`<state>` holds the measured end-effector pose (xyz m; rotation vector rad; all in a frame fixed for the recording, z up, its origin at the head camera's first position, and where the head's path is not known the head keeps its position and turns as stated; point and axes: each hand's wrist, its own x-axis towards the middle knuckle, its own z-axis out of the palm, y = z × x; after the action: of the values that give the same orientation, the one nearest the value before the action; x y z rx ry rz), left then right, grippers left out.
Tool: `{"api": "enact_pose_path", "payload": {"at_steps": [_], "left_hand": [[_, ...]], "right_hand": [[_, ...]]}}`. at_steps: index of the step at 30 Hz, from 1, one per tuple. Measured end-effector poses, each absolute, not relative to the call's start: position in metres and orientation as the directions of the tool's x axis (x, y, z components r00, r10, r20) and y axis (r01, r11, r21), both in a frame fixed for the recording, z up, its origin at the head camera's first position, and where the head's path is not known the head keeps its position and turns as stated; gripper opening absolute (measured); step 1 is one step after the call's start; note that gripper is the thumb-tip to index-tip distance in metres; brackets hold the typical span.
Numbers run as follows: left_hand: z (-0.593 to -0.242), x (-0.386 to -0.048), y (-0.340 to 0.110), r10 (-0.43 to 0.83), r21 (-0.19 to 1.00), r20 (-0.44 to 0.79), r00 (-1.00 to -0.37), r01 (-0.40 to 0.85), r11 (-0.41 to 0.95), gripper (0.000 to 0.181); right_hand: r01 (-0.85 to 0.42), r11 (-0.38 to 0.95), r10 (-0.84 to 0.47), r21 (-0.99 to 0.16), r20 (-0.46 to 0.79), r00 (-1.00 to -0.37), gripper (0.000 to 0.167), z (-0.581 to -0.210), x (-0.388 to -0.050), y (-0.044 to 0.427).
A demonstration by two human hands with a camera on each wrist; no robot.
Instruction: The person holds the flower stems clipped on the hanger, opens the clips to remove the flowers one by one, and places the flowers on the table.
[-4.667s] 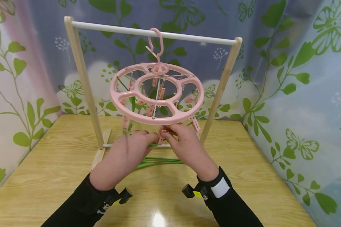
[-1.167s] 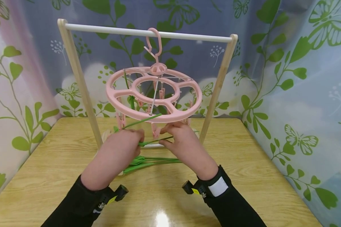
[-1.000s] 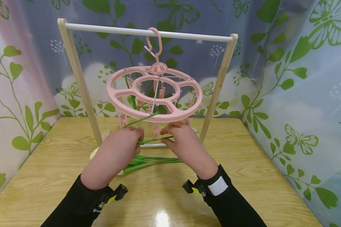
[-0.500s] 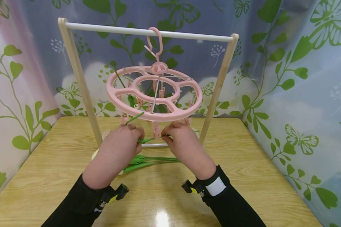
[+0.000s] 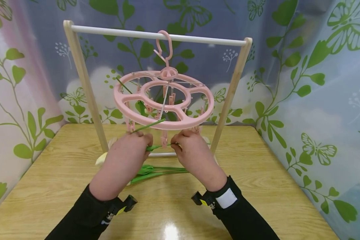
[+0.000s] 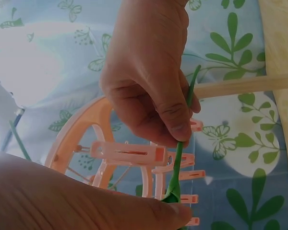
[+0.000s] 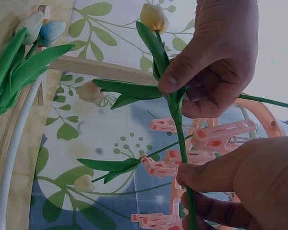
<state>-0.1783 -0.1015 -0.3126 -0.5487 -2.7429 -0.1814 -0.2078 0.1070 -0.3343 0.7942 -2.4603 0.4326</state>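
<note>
A cream-yellow tulip (image 7: 153,18) with green leaves is held crosswise under the pink round clip hanger (image 5: 168,125). My left hand (image 5: 123,160) pinches it where the leaves meet the stem. My right hand (image 5: 198,156) pinches the bare stem farther right, seen close in the right wrist view. Between the hands, a pink clothespin (image 5: 164,137) hangs just above the stem. A second tulip (image 7: 90,91), peach-coloured, lies sideways behind my left hand; its stem (image 5: 148,126) sticks out up to the hanger's rim. What holds it there is hidden.
A wooden stand with a white top rod (image 5: 117,32) carries the hanger. Another tulip (image 7: 84,183) hangs from a clip toward the back. Several tulips with green stems (image 5: 165,169) lie on the wooden table (image 5: 243,206). Patterned curtain (image 5: 333,110) surrounds it.
Both hands were close together at the front clothespin; they now stand apart, the clothespin hanging between them. The right hand's fingers have closed on the stem. The peach tulip's stem has shifted slightly.
</note>
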Motion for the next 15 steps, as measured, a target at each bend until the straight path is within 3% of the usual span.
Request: {"api": "enact_pose_path", "payload": {"at_steps": [15], "left_hand": [[-0.3149,-0.1771,-0.101,0.383,-0.037,0.4,-0.833,0.403,0.914,0.004]], "right_hand": [[-0.613,0.782,-0.455,-0.115,0.566,-0.687,0.004,-0.3383,-0.2084,0.1045]]}}
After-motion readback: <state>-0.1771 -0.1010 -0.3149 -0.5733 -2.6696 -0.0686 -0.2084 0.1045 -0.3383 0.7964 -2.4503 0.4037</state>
